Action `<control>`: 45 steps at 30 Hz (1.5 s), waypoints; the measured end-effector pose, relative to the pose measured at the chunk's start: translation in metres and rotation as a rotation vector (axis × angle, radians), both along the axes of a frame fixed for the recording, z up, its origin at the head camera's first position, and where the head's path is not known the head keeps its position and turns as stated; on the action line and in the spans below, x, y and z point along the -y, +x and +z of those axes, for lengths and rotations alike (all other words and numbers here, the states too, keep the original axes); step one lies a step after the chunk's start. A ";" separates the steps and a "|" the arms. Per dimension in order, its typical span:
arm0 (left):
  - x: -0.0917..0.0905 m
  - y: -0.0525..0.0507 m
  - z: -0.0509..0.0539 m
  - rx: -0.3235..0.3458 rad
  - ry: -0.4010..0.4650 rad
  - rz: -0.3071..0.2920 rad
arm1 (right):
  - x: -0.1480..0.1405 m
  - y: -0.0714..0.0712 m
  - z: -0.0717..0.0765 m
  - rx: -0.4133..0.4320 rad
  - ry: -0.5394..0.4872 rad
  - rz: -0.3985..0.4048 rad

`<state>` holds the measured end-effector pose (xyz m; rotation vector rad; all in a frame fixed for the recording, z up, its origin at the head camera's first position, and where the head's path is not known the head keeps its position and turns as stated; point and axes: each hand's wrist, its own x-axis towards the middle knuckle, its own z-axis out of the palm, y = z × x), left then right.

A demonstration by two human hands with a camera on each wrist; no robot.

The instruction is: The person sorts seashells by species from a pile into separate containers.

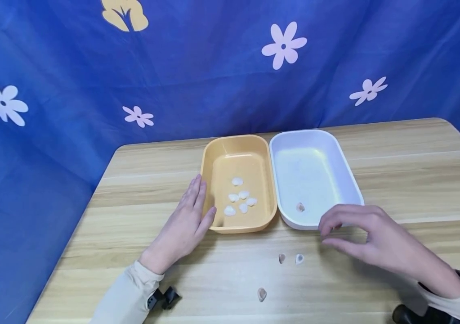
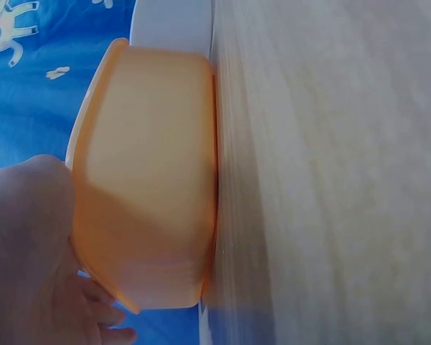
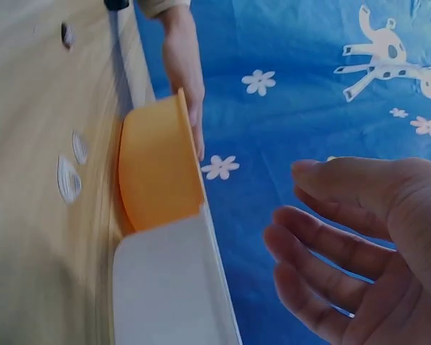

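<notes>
My left hand point(image 1: 184, 221) lies along the left rim of an orange tray point(image 1: 221, 229), fingers extended, thumb at its near left corner. Several small white seashells point(image 1: 230, 210) are inside that tray. Beside it stands a white tray point(image 1: 349, 180) with one brownish seashell point(image 1: 300, 207) near its front. My right hand point(image 1: 369, 238) hovers by the front right corner of the white tray, fingers loosely bent; in the right wrist view nothing shows between thumb and fingers. On the table in front lie a brown shell point(image 1: 281, 258), a pale shell point(image 1: 299, 258) and another brown shell point(image 1: 261, 294).
The wooden table point(image 1: 153, 180) backs onto a blue curtain point(image 1: 213, 67) printed with flowers. Both trays stand side by side, their long edges touching or nearly so. Black wrist devices point(image 1: 165, 298) are strapped at both cuffs.
</notes>
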<state>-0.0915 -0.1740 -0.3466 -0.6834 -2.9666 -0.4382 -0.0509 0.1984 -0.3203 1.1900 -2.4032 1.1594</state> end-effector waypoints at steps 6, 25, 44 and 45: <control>0.001 -0.001 0.000 0.004 0.001 0.003 | 0.022 0.019 -0.027 0.073 0.010 0.133; 0.002 -0.001 -0.001 0.002 0.001 0.005 | 0.098 0.014 -0.071 -0.001 0.184 0.319; 0.001 -0.001 -0.001 0.003 0.008 -0.006 | 0.098 0.010 -0.078 -0.126 0.194 0.357; 0.000 -0.001 -0.001 0.003 0.007 -0.006 | 0.097 0.011 -0.077 -0.122 0.203 0.358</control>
